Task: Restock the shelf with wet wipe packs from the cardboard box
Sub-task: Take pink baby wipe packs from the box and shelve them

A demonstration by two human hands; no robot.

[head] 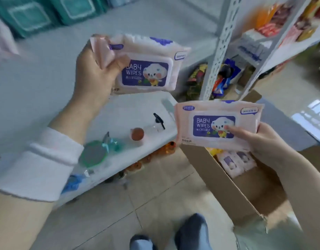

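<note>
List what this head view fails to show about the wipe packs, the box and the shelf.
1. Box: the number of packs inside is hidden by its wall, the right hand and the right pack.
2. Left pack: its end is covered by the left hand.
3. Shelf: goods are blurred; free space for packs is unclear.
4. Small print on both packs is too small to read.

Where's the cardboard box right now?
Head view, lower right: the open cardboard box sits on the floor under the right hand, more wipe packs inside.
</note>
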